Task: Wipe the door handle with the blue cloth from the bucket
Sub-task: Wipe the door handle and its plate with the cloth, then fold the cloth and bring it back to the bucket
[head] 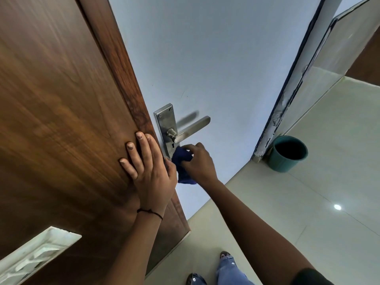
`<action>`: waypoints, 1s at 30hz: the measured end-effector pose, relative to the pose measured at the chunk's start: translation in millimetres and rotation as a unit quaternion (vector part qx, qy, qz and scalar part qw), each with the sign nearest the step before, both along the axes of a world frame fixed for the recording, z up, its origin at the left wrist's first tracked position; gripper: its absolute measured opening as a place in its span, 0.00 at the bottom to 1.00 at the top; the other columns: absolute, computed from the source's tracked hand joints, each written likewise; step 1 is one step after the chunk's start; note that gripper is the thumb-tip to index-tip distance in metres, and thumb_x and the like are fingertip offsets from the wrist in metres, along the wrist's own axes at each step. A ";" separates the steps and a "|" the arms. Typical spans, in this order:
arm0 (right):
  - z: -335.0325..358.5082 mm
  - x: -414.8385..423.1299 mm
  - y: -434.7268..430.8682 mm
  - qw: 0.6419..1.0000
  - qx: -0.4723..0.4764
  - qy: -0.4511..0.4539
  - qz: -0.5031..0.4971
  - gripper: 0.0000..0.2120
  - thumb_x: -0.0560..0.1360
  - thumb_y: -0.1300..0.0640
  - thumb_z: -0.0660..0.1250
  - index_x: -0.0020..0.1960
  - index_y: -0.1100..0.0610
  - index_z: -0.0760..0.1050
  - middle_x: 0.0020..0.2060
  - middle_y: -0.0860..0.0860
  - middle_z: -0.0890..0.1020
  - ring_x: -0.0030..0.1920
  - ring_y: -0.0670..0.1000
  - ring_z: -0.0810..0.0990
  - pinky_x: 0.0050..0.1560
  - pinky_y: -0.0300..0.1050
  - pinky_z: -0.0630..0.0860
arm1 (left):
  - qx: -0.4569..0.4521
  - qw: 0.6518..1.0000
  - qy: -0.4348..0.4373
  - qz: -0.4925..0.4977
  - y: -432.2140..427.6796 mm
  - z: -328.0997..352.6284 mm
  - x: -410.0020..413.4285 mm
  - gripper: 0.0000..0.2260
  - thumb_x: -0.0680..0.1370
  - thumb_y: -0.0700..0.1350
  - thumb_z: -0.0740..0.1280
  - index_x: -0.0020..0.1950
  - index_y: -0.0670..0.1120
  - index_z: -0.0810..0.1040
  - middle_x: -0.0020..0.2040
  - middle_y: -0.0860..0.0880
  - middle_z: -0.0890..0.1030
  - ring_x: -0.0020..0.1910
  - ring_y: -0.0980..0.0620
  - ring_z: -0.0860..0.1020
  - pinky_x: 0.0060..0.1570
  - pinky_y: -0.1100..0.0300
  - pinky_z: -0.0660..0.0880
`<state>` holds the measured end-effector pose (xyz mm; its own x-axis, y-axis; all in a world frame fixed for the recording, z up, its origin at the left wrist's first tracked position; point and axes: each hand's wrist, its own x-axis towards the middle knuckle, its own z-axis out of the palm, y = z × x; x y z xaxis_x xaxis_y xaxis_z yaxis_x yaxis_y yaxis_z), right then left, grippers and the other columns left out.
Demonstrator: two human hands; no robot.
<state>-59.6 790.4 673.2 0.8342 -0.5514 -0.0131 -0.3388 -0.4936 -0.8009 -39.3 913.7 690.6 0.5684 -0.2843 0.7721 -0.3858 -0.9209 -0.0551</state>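
Observation:
A steel lever door handle sticks out from a long steel plate on the pale side of the door. My right hand grips a bunched dark blue cloth and presses it on the lower end of the plate, just below the keyhole. The lever itself is bare above the cloth. My left hand lies flat with spread fingers on the brown wooden door face, at the door's edge next to the plate. A teal bucket stands on the floor to the right.
The bucket sits against a worn white door frame with a glass panel beyond it. Glossy pale floor tiles spread to the right. My feet in jeans and sandals stand close to the door's bottom edge.

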 end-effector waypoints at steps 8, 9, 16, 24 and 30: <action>-11.5 -60.7 -79.8 0.989 0.096 -0.025 -0.107 0.19 0.69 0.57 0.70 0.60 0.51 0.76 0.56 0.50 0.79 0.49 0.49 0.79 0.38 0.32 0.70 | -0.126 0.959 0.133 -0.218 -55.3 -8.8 -23.6 0.36 0.73 0.37 0.61 0.77 0.46 0.49 0.78 0.42 0.45 0.78 0.48 0.41 0.75 0.52 0.38; -11.9 -70.4 -94.7 0.985 0.119 -0.035 -0.123 0.19 0.68 0.56 0.70 0.59 0.51 0.76 0.55 0.50 0.80 0.49 0.50 0.81 0.39 0.34 0.72 | -0.129 0.939 0.161 -0.275 -71.8 -9.5 -25.5 0.33 0.73 0.35 0.61 0.76 0.44 0.53 0.77 0.41 0.51 0.78 0.48 0.44 0.76 0.52 0.41; 0.2 -145.4 -214.5 0.945 0.229 -0.117 -0.200 0.17 0.69 0.58 0.74 0.56 0.55 0.75 0.48 0.53 0.84 0.46 0.52 0.83 0.36 0.41 0.77 | -0.147 0.700 0.550 -0.431 -217.9 -20.8 -70.1 0.28 0.80 0.49 0.60 0.77 0.52 0.52 0.74 0.60 0.57 0.73 0.63 0.56 0.68 0.77 0.52; 11.7 -256.0 -373.8 0.914 0.320 -0.140 -0.207 0.20 0.71 0.62 0.73 0.59 0.50 0.73 0.53 0.55 0.82 0.52 0.56 0.83 0.44 0.48 0.81 | -0.193 0.561 0.670 -0.445 -403.1 -20.2 -132.6 0.06 0.77 0.42 0.64 0.52 0.46 0.79 0.48 0.49 0.83 0.49 0.53 0.80 0.47 0.61 0.79; 3.5 -304.5 -463.5 0.916 0.316 -0.095 -0.230 0.19 0.69 0.61 0.75 0.59 0.53 0.78 0.47 0.53 0.85 0.43 0.50 0.82 0.38 0.42 0.77 | -0.208 0.463 0.758 -0.410 -516.5 -30.5 -145.5 0.07 0.77 0.36 0.64 0.47 0.45 0.80 0.39 0.52 0.81 0.34 0.65 0.78 0.35 0.73 0.72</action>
<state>-364.2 326.9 676.8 0.5355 -0.7779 -0.3288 -0.2187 0.2483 -0.9437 -184.8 397.2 660.1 0.3790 -0.8906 -0.2513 0.0792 -0.2393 0.9677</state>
